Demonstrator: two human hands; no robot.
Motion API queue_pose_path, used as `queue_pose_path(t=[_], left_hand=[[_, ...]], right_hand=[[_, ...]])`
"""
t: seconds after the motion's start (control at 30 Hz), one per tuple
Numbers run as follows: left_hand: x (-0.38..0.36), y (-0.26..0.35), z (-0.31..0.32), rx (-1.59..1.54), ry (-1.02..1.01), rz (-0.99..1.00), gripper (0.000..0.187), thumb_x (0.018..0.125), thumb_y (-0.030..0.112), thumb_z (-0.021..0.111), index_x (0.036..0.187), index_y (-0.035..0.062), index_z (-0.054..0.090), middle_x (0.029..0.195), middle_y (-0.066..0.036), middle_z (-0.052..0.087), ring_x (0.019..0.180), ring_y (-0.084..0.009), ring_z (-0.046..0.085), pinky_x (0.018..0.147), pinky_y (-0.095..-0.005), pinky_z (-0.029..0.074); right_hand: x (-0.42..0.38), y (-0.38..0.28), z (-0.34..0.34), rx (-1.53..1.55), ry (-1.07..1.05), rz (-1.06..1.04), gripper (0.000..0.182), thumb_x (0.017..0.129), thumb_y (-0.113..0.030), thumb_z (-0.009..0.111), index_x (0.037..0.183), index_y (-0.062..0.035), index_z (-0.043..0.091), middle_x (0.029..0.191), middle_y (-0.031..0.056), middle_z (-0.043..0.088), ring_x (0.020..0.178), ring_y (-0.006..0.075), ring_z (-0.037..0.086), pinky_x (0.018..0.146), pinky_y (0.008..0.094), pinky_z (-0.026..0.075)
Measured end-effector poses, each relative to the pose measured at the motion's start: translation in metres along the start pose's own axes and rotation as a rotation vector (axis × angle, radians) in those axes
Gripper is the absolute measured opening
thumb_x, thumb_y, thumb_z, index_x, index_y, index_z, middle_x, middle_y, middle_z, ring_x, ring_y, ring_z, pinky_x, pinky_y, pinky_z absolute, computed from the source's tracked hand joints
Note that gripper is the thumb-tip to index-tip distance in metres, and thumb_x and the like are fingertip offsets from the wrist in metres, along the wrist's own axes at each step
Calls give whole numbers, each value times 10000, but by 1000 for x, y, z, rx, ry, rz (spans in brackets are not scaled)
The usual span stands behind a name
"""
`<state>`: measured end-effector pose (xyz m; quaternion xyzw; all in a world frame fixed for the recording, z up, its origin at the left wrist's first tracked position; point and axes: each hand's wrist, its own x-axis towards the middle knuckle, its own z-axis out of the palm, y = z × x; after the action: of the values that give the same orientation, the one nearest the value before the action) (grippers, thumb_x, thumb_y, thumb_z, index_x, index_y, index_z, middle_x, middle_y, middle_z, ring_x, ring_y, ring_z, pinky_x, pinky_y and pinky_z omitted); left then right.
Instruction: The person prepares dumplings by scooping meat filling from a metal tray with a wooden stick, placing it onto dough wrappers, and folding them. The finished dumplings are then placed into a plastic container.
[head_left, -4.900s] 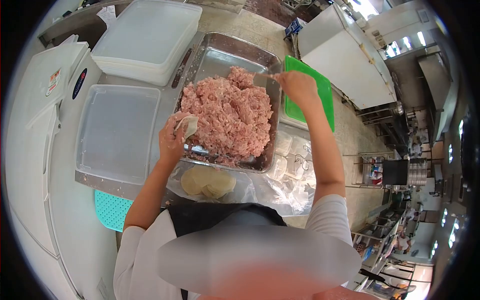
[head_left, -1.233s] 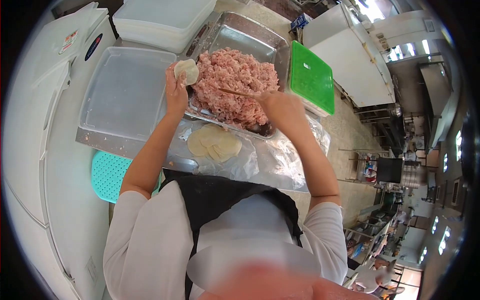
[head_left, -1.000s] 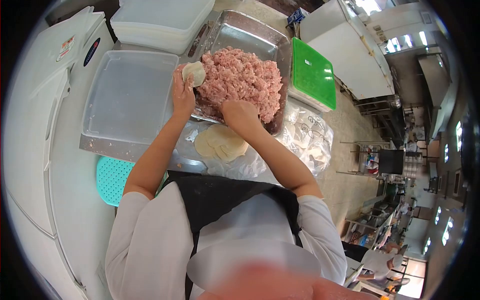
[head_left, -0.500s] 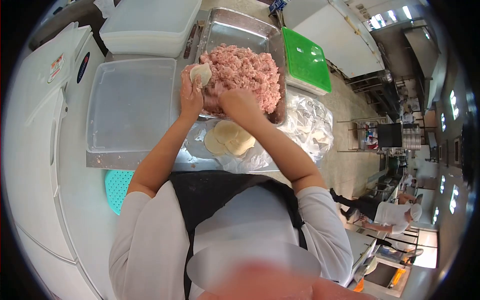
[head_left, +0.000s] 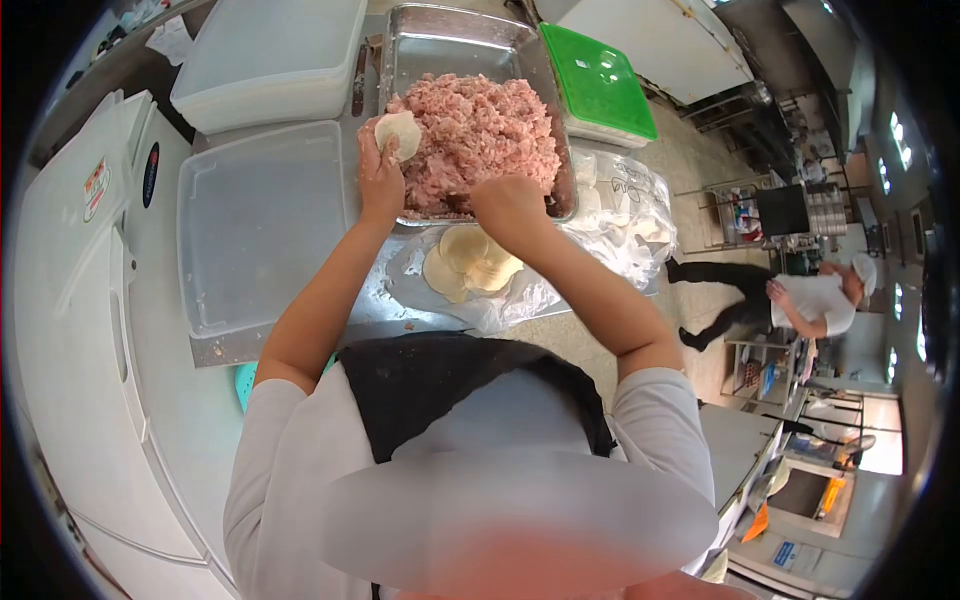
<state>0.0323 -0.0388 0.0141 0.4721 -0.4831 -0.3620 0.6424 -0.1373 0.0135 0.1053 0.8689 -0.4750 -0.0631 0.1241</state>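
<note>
My left hand [head_left: 380,180] holds a round, pale dough wrapper [head_left: 399,134] up at the left edge of the metal pan. Raw ground meat [head_left: 485,130] is heaped in the metal pan [head_left: 440,58]. At the near side of the heap, my right hand [head_left: 508,208] is closed in a fist against the meat; whatever it may grip is hidden. Just below the pan, a small stack of dough wrappers [head_left: 468,262] lies on clear plastic.
A clear plastic box [head_left: 262,225] lies left, with stacked lids or boxes [head_left: 270,65] behind. A green-lidded container [head_left: 598,80] and plastic-wrapped packs [head_left: 625,205] sit right. A white appliance [head_left: 90,300] stands far left. Another person [head_left: 800,300] is in the aisle.
My right hand has shifted slightly right along the near side of the meat. The left hand still holds the wrapper. My view has tilted a little, and the other person stands more upright.
</note>
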Motion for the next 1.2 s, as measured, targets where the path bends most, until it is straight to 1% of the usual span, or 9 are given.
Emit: queue_pose_path(t=[0.13, 0.2, 0.3, 0.47, 0.73, 0.8, 0.87, 1.03, 1.2], left_hand=[[5, -8, -1, 19, -27, 51, 299, 988, 192, 441, 1254, 55, 449, 1211, -139, 499, 1103, -288, 537, 948, -367, 422], [5, -5, -2, 55, -54, 65, 302, 990, 194, 440, 1258, 54, 446, 1210, -143, 499, 1111, -291, 532, 947, -366, 421], [5, -7, -2, 36, -89, 118, 299, 994, 189, 429, 1259, 52, 444, 1203, -147, 497, 1118, -295, 521, 958, -365, 408], [5, -3, -2, -20, -110, 69, 288, 997, 180, 410, 1252, 52, 446, 1202, -148, 491, 1126, -297, 506, 976, -370, 388], [5, -6, -2, 11, -90, 81, 283, 999, 191, 401, 1241, 53, 451, 1222, -156, 476, 1130, -311, 498, 973, -385, 387], [5, -6, -3, 21, -85, 96, 289, 1004, 202, 395, 1245, 52, 448, 1229, -162, 463, 1143, -315, 483, 981, -386, 378], [6, -4, -2, 17, -92, 104, 295, 1006, 206, 394, 1250, 49, 443, 1231, -163, 457, 1151, -311, 473, 987, -383, 371], [6, -8, -2, -50, -139, 87, 312, 1009, 217, 399, 1261, 36, 434, 1224, -162, 447, 1161, -295, 455, 999, -373, 356], [6, -15, 0, -83, -153, 94, 362, 1010, 268, 421, 1272, 18, 424, 1212, -158, 442, 1133, -281, 462, 989, -365, 360]], right_hand=[[-4, 6, 0, 11, -22, 87, 141, 758, -116, 576, 645, -92, 656, 607, 83, 632, 591, 247, 666, 472, 380, 503], [-3, 26, -10, -17, -83, -2, 140, 784, -156, 590, 664, -111, 645, 600, 67, 628, 598, 236, 668, 470, 361, 503], [0, 33, -32, -96, -41, 89, 116, 748, -139, 600, 660, -110, 671, 608, 86, 645, 586, 241, 672, 470, 367, 502], [18, 53, -10, -66, -24, 100, 117, 788, -139, 598, 707, -111, 678, 632, 84, 656, 621, 245, 680, 484, 369, 509], [58, -17, 29, 86, 11, 104, 85, 753, -109, 585, 707, -102, 657, 679, 87, 651, 674, 265, 678, 537, 389, 520], [55, 0, 30, 96, -17, 98, 83, 750, -105, 588, 709, -96, 660, 682, 92, 654, 673, 266, 677, 542, 389, 521], [42, 22, 18, 74, 55, 14, 77, 698, -95, 620, 665, -87, 689, 651, 102, 663, 630, 247, 679, 510, 367, 523], [7, 21, -61, -41, 67, 132, 70, 696, -83, 600, 647, -80, 650, 619, 100, 621, 610, 258, 652, 518, 375, 501], [22, -30, 9, -24, 49, 212, 85, 677, -84, 597, 601, -83, 636, 605, 107, 615, 592, 259, 648, 520, 381, 501]])
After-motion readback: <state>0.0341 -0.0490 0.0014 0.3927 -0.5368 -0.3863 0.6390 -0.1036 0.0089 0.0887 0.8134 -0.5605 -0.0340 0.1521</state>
